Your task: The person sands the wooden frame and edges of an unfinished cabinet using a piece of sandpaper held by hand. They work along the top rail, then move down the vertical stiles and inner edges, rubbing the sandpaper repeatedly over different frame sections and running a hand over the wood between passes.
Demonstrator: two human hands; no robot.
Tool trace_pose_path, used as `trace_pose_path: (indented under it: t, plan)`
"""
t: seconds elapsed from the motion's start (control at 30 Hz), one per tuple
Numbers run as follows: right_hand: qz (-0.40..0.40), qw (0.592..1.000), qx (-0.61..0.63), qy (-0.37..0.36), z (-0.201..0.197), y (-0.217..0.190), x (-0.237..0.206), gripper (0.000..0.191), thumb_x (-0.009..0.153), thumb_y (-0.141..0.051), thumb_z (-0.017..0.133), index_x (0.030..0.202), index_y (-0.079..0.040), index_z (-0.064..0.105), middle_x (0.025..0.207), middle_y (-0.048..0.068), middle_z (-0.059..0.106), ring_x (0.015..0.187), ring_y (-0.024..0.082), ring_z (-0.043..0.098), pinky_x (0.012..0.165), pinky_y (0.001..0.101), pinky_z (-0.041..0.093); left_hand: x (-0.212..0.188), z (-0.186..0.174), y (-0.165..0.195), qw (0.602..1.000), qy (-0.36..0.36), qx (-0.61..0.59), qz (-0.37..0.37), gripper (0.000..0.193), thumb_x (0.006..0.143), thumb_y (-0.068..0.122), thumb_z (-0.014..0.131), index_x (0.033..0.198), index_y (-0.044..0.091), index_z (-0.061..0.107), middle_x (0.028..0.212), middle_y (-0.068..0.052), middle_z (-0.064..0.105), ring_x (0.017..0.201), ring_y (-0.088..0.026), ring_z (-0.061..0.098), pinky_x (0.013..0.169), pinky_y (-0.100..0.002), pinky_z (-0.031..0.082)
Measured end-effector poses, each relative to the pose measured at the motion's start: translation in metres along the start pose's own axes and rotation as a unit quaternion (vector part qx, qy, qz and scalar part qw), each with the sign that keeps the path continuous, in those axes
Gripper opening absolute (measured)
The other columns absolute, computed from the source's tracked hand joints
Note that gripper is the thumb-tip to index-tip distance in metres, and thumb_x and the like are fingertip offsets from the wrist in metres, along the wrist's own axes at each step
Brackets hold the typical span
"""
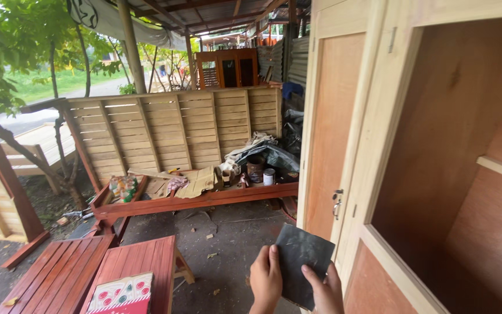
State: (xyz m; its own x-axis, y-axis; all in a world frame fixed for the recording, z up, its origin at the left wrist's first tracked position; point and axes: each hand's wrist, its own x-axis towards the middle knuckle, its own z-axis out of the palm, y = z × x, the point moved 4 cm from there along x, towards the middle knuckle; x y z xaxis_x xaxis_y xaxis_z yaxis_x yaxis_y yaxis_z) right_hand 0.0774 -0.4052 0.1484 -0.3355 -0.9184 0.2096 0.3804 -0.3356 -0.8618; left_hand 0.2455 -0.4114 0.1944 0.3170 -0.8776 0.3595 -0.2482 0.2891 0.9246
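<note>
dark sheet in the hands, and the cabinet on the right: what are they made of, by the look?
Dark sheet: thin, matte grey-black, held by both the left hand and right hand; looks like sandpaper, though grit is not discernible. Cabinet: pale bare wood frame with reddish plywood-like panels, visible grain, apparently unfinished.

- The sheet of sandpaper (300, 261) sits at bottom centre, between the left hand (265, 280) and the right hand (325, 289).
- The cabinet (431, 145) fills the right of the frame.
- The bench (135, 273) lies at lower left.
- The slatted panel (175, 131) stands at centre left, behind the cans (261, 171).
</note>
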Motion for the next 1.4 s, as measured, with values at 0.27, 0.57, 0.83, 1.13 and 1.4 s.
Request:
trace_pose_path:
  t: [0.27,0.57,0.83,1.13,1.4]
  plan:
    - [0.048,0.996,-0.063,-0.027,0.047,0.046,-0.026,0.039,0.088,0.005,0.065,0.126,0.0,0.058,0.111,0.013,0.073,0.101,0.019,0.068,0.092,0.0344,0.051,0.027,-0.068,-0.056,0.998,0.022,0.041,-0.031,0.046,0.102,0.043,0.05,0.082,0.004,0.062,0.064,-0.016,0.06,0.057,-0.029,0.058,0.058,-0.041,0.047]
    - [0.086,0.995,-0.031,-0.049,-0.031,0.051,-0.004,0.038,0.087,-0.001,0.066,0.125,0.004,0.064,0.11,0.014,0.074,0.101,0.019,0.07,0.092,0.0342,0.053,-0.018,0.011,-0.087,0.994,-0.037,0.059,-0.088,0.041,0.099,0.043,0.056,0.086,0.006,0.065,0.064,-0.015,0.064,0.055,-0.023,0.055,0.058,-0.039,0.047]
    - [0.178,0.981,0.002,-0.077,-0.061,0.06,0.016,0.043,0.086,-0.008,0.066,0.128,0.002,0.065,0.11,0.013,0.074,0.1,0.022,0.069,0.088,0.0374,0.053,-0.024,0.05,-0.111,0.998,0.05,0.039,-0.027,0.038,0.099,0.039,0.056,0.088,0.005,0.068,0.066,-0.018,0.065,0.054,-0.031,0.058,0.056,-0.04,0.048]
    - [0.295,0.942,0.103,-0.123,-0.049,0.127,0.122,0.047,0.086,-0.016,0.064,0.13,0.003,0.065,0.117,0.017,0.075,0.106,0.029,0.072,0.094,0.0449,0.055,0.065,0.078,-0.133,0.997,0.027,0.021,-0.067,0.038,0.098,0.036,0.064,0.085,0.001,0.07,0.062,-0.017,0.061,0.056,-0.015,0.053,0.057,-0.036,0.049]
    - [0.336,0.934,0.109,-0.059,-0.011,0.163,0.117,0.044,0.092,-0.016,0.058,0.132,0.001,0.063,0.124,0.017,0.073,0.113,0.029,0.069,0.099,0.0473,0.054,0.112,0.044,-0.161,0.993,-0.058,-0.052,-0.092,0.04,0.099,0.036,0.063,0.094,-0.002,0.075,0.06,-0.004,0.064,0.063,-0.004,0.055,0.06,-0.029,0.048]
